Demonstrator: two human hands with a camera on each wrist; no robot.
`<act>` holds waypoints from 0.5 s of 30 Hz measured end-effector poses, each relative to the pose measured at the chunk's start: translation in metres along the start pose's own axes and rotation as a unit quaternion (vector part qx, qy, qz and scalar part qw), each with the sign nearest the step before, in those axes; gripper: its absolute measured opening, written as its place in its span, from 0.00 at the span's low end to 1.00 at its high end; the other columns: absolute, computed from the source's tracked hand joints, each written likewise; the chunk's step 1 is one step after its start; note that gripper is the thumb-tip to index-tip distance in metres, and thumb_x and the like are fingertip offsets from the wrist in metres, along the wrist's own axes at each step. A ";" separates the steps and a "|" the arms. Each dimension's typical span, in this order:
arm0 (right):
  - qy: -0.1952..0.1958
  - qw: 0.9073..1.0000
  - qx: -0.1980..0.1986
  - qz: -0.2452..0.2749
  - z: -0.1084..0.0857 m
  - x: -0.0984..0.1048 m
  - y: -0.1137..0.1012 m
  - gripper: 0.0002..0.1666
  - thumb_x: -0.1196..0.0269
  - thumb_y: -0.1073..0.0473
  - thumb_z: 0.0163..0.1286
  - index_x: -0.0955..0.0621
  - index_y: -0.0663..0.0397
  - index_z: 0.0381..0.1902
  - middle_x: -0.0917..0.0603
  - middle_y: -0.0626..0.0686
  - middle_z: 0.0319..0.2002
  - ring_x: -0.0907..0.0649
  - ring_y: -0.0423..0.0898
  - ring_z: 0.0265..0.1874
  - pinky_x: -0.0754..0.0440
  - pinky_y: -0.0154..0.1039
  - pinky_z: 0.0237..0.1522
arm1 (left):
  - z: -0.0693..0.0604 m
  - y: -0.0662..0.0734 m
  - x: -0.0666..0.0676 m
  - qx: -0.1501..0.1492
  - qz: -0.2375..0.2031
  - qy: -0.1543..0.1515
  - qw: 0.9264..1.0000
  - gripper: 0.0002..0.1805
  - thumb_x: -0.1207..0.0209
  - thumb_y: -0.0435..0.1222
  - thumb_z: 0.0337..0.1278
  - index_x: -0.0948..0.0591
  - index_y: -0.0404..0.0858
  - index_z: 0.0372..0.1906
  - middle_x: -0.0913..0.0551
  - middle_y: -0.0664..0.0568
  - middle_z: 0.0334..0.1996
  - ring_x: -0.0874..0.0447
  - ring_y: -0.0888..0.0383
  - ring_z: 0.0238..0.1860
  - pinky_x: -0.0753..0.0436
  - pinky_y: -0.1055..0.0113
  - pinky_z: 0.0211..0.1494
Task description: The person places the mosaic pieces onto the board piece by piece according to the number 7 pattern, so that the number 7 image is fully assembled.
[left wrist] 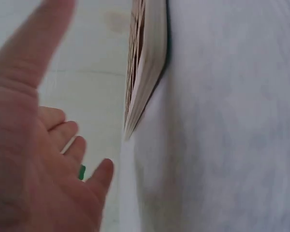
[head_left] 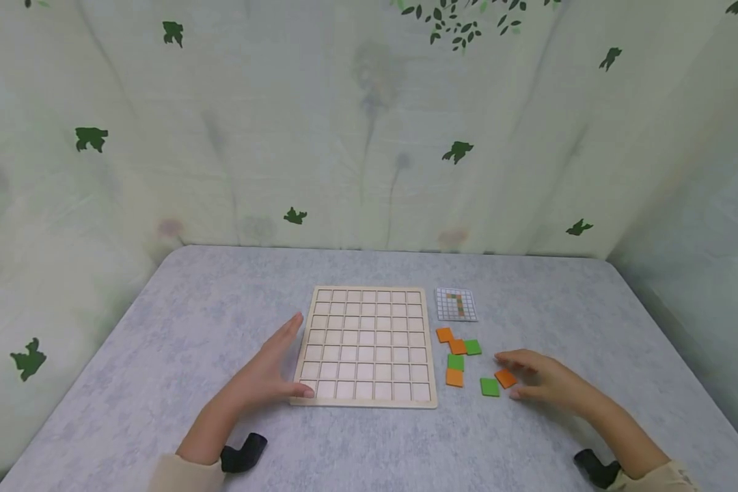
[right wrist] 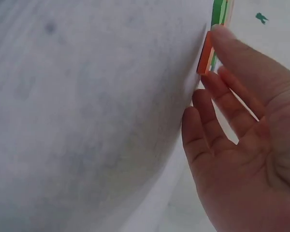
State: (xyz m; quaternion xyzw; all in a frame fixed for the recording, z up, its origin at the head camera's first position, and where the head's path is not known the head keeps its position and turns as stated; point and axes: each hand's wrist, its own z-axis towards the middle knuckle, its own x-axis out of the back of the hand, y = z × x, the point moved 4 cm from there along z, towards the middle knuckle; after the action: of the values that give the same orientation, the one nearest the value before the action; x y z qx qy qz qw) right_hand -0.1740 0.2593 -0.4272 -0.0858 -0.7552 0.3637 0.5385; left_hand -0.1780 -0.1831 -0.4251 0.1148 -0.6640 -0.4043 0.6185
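A square wooden grid board (head_left: 365, 347) lies on the table, its cells bare. My left hand (head_left: 264, 372) is at the board's left side with fingers straight; the thumb lies at the near left corner. In the left wrist view that hand (left wrist: 53, 159) is spread, with the board's edge (left wrist: 152, 58) beyond the thumb. My right hand (head_left: 547, 379) is right of the board, thumb and fingers apart on either side of an orange square tile (head_left: 506, 378). In the right wrist view the tile (right wrist: 204, 53) lies by the thumb tip; whether it is touched, I cannot tell. A green tile (head_left: 490, 387) lies beside it.
Several more orange and green tiles (head_left: 454, 378) lie between the board and my right hand. Behind them is a small printed grid card (head_left: 456, 305) with a coloured pattern. A leaf-patterned curtain (head_left: 369, 137) hangs behind the grey table (head_left: 240, 287).
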 end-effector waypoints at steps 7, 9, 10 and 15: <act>0.010 1.000 0.008 -0.026 0.002 -0.003 0.003 0.20 0.33 0.54 0.53 0.21 0.52 0.45 0.24 0.46 0.43 0.25 0.47 0.43 0.26 0.44 0.45 | -0.004 -0.010 -0.010 0.031 -0.014 -0.045 0.998 0.69 0.29 0.57 0.19 0.53 0.34 0.69 0.53 0.42 0.68 0.56 0.46 0.67 0.50 0.51 0.64; 0.014 0.999 0.002 -0.032 0.002 -0.003 0.002 0.18 0.32 0.56 0.52 0.21 0.52 0.43 0.24 0.45 0.40 0.25 0.44 0.40 0.25 0.41 0.42 | -0.004 -0.011 -0.011 0.025 -0.008 -0.053 0.998 0.68 0.30 0.57 0.19 0.53 0.32 0.69 0.52 0.40 0.68 0.56 0.45 0.67 0.49 0.50 0.64; 0.016 0.999 -0.005 -0.033 0.002 -0.003 0.002 0.18 0.32 0.56 0.52 0.21 0.52 0.42 0.24 0.45 0.39 0.25 0.43 0.38 0.25 0.39 0.40 | -0.005 -0.011 -0.011 0.024 -0.007 -0.057 0.998 0.68 0.30 0.58 0.19 0.53 0.32 0.69 0.53 0.40 0.68 0.56 0.45 0.67 0.49 0.50 0.64; 0.023 0.999 -0.021 -0.035 0.004 0.000 -0.004 0.17 0.33 0.56 0.53 0.22 0.54 0.41 0.24 0.44 0.36 0.26 0.41 0.34 0.25 0.37 0.36 | -0.004 -0.013 -0.013 0.020 0.011 -0.069 0.997 0.67 0.32 0.59 0.21 0.51 0.32 0.69 0.54 0.41 0.69 0.57 0.43 0.67 0.48 0.48 0.63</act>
State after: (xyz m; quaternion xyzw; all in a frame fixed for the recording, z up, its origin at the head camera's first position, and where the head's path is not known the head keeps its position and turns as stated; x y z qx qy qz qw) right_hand -0.1765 0.2545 -0.4250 -0.0790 -0.7527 0.3264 0.5663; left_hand -0.1757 -0.1848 -0.4435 0.0918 -0.7139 -0.3916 0.5732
